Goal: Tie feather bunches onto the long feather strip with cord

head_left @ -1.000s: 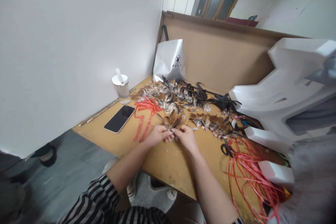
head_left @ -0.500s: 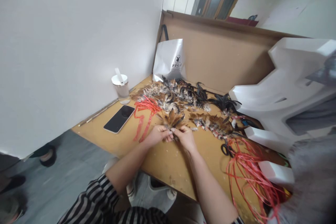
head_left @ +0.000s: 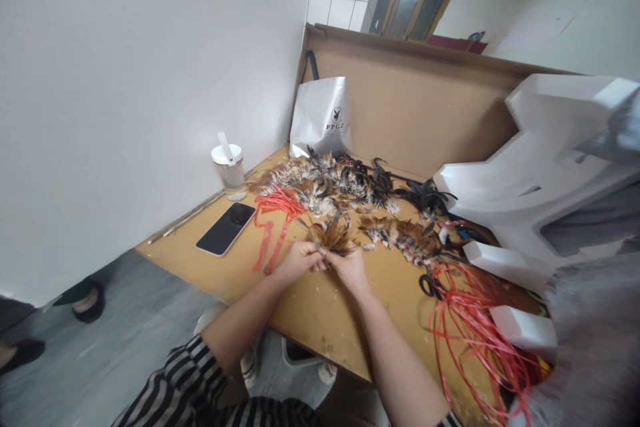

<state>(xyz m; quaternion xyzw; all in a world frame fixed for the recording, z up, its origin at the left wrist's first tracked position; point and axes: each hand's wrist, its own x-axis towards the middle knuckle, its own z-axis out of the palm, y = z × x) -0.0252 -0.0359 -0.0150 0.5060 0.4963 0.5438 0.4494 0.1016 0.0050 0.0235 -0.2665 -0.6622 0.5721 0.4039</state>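
Both hands meet over the middle of the wooden table (head_left: 240, 273), closed on the base of a bunch of brown and black feathers (head_left: 331, 230). My left hand (head_left: 303, 260) pinches it from the left, its thumb close to the other thumb. From the right, my right hand (head_left: 349, 267) grips the same base. The feather tips fan out away from me; what lies between the fingertips is hidden. Just beyond is a heap of mottled feathers (head_left: 320, 187). A row of brown feather bunches (head_left: 400, 237) lies to the right of the hands.
Red plastic strips (head_left: 280, 200) and a phone (head_left: 226, 229) lie left, beside a lidded cup (head_left: 230, 170). Black-handled scissors (head_left: 429, 285) and a tangle of red strips (head_left: 480, 340) are at right, near white foam (head_left: 530, 127). A silver bag (head_left: 320, 117) stands behind.
The feather bunch has tipped and turned slightly in my fingers, its feathers spreading differently. Both hands stay together on its base. The view has shifted a little.
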